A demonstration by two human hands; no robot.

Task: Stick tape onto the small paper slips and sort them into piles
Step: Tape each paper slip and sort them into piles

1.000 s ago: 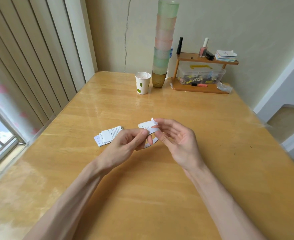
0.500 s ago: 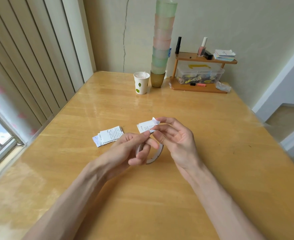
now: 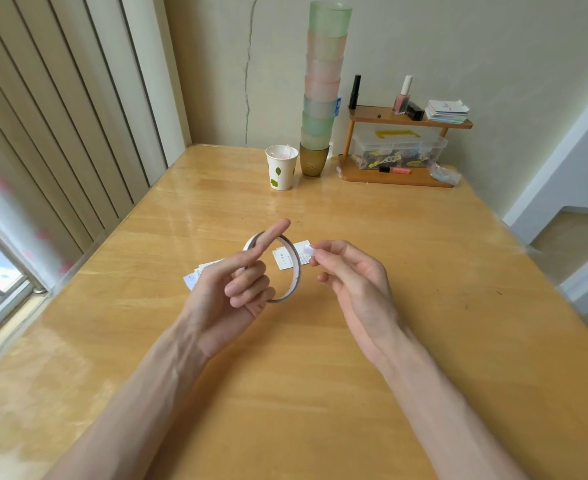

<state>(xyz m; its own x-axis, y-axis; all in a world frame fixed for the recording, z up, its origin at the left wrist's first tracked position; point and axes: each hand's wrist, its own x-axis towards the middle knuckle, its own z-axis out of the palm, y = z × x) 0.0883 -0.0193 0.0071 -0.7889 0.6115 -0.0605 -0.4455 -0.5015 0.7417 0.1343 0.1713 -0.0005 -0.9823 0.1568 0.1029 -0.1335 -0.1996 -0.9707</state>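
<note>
Tape roll [image 3: 298,271] now higher: thin, white-rimmed hoop

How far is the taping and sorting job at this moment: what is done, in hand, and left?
Done: one small pile of slips lies on the table beyond the left hand. In hand: the left hand holds the tape roll, while the right hand pinches a slip by its edge. Left, probably: taping this slip and laying it on a pile; no second pile shows yet.

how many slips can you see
3 at least: one slip pinched by the right hand, seen through the roll; a pile of two or more behind the left hand, mostly hidden.
</note>
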